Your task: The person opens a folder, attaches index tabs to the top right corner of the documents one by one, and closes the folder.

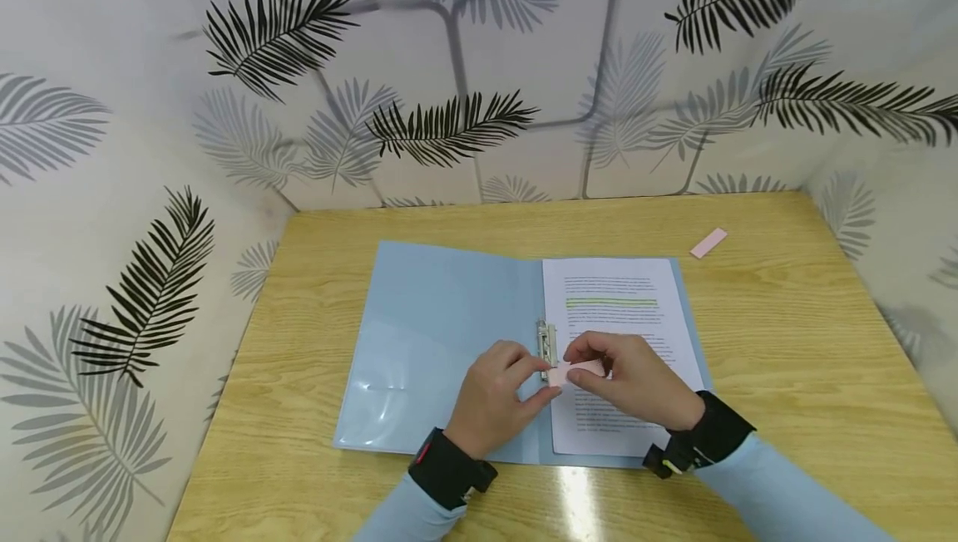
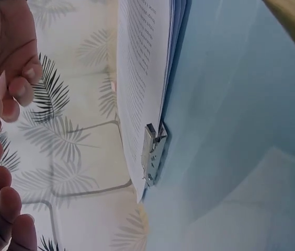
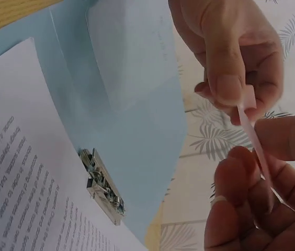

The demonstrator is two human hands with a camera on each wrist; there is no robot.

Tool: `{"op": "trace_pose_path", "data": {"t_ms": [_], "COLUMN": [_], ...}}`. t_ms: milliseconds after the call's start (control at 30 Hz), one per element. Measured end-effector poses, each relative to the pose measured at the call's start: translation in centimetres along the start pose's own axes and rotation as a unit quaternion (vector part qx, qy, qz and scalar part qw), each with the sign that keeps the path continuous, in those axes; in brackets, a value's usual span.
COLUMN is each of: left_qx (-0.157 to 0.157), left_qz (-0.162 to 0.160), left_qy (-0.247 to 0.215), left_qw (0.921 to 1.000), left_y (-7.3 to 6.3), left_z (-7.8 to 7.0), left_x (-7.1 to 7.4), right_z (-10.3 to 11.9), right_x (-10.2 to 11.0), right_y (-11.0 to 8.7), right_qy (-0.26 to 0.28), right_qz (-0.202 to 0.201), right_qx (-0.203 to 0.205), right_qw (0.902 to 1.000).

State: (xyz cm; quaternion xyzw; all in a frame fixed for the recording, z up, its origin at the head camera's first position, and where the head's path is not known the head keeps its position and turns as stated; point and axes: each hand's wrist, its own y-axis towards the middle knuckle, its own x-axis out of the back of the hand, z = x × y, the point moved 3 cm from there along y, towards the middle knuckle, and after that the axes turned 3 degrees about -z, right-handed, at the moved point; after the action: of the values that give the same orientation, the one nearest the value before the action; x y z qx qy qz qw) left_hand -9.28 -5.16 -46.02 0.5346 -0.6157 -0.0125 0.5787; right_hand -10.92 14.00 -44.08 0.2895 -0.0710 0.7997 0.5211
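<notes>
Both hands are raised over the printed pages [image 1: 591, 434], closed in on one pale pink strip [image 3: 250, 133]. The left hand [image 1: 497, 396] pinches one end between thumb and finger; the right hand [image 1: 644, 380] has its thumb and fingers curled on the other part. From here the strip hangs near the metal clip [image 1: 547, 344] of the open blue folder [image 1: 449, 317]. A second pink strip [image 1: 708, 243] lies on the worktop [image 1: 808, 342], past the folder's far right corner.
</notes>
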Motion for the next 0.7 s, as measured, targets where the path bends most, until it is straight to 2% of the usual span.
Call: {"op": "trace_pose_path", "data": {"t_ms": [100,233,367,433,500,567,633,700], "left_qx": [-0.014,-0.016,0.013,0.029,0.036,0.035,0.034,0.038], "left_qz": [0.0,-0.004,0.001,0.014,0.039,0.076,0.125,0.176], "left_qy": [0.011,0.023,0.026,0.03,0.042,0.064,0.088,0.109], "left_qw": [0.9998,0.9996,0.9996,0.999,0.9977,0.9944,0.9877,0.9776], "left_y": [0.4,0.8,0.9,0.8,0.6,0.3,-0.1,-0.6], "left_z": [-0.4,-0.8,-0.8,-0.7,-0.6,-0.5,-0.5,-0.5], "left_x": [-0.3,-0.6,-0.9,-1.3,-1.9,-2.7,-3.5,-4.3], "right_z": [-0.2,-0.4,-1.1,-1.9,-2.9,-4.0,-5.2,-6.5], "right_x": [-0.4,-0.7,0.0,0.8,2.0,3.3,4.7,6.1], "right_y": [0.2,0.4,0.7,1.0,1.4,1.7,2.1,2.5], "right_qy": [0.01,0.03,0.018,0.003,-0.001,-0.009,-0.012,-0.018], "right_qz": [0.017,0.022,0.001,-0.013,-0.026,-0.037,-0.046,-0.054], "right_qx": [-0.015,-0.042,-0.063,-0.075,-0.091,-0.115,-0.137,-0.159], "right_qw": [0.9997,0.9984,0.9979,0.9971,0.9955,0.9927,0.9894,0.9856]}}
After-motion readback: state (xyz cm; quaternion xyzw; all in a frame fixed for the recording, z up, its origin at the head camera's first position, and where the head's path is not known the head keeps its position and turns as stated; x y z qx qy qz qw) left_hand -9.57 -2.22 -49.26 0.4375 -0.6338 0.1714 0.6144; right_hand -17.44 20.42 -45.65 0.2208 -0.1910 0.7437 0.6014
